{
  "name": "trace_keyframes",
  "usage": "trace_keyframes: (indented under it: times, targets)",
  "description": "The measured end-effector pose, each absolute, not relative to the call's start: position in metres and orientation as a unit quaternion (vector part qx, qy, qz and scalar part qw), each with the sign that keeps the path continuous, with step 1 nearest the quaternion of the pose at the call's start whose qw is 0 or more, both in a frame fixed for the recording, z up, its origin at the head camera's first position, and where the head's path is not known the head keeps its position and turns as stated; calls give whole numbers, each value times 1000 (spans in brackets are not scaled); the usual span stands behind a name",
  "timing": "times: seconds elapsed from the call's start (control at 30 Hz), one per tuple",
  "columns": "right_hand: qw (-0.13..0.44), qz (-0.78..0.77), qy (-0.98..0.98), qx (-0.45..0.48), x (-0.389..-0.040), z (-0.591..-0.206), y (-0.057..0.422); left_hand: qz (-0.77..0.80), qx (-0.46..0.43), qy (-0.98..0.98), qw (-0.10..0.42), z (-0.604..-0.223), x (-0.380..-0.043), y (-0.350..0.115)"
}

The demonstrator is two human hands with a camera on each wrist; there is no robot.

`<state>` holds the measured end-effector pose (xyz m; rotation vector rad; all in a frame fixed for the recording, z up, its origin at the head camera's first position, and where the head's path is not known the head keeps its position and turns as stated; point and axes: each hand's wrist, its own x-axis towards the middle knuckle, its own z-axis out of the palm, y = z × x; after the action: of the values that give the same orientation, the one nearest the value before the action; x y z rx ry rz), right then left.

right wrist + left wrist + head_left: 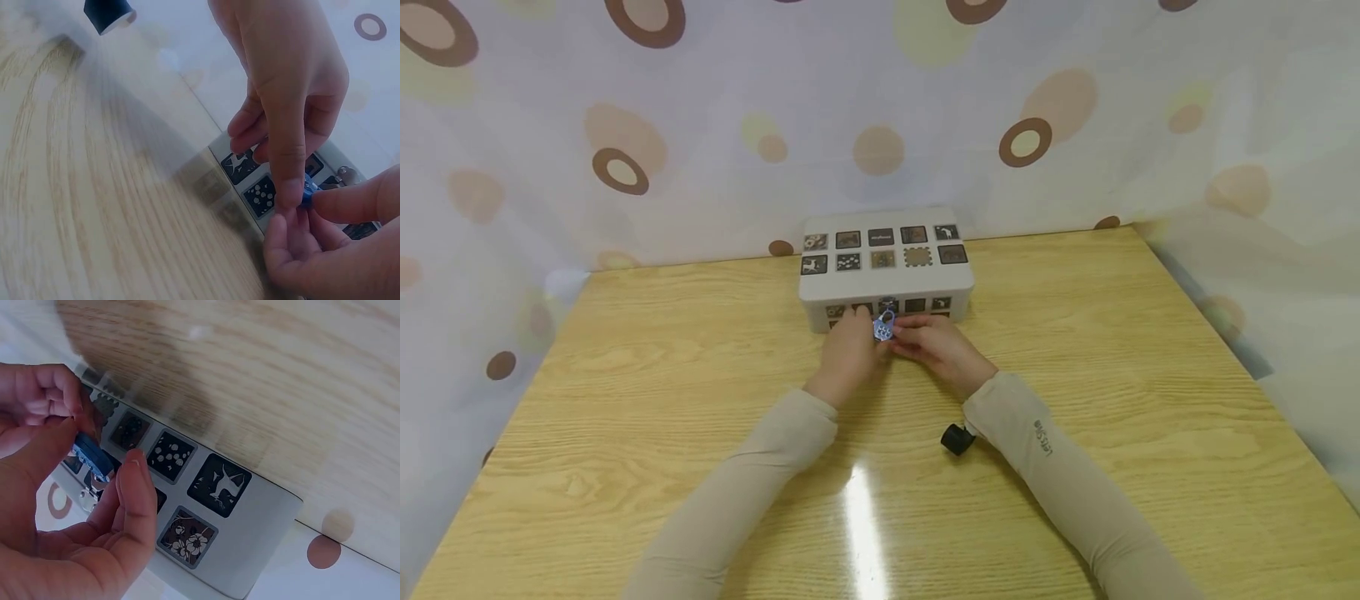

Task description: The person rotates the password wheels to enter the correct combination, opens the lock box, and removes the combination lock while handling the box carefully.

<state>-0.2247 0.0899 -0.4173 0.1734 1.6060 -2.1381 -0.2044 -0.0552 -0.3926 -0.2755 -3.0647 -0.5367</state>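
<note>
A small blue padlock point(883, 331) with number dials is held up in front of a white box point(880, 279) that has dark picture squares on it. My left hand point(847, 354) pinches one side of the padlock, and my right hand point(943, 350) grips it from the other side. In the left wrist view the blue padlock point(94, 456) sits between thumb and fingers. Fingers partly cover the padlock point(307, 191) in the right wrist view. The box's metal latch point(889, 302) is just above the shackle; whether the two are linked I cannot tell.
The box stands at the back of a wood-grain table point(700, 367), close to a spotted cloth backdrop point(820, 100). A black cylinder-shaped device point(957, 439) juts out at the right sleeve point(1015, 417).
</note>
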Motion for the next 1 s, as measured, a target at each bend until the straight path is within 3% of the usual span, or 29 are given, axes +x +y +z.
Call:
trace_keyframes:
  times: [1.0]
  targets:
    - [215, -766, 604, 52, -224, -420, 89, -196, -126, -970, 72, -397, -203, -59]
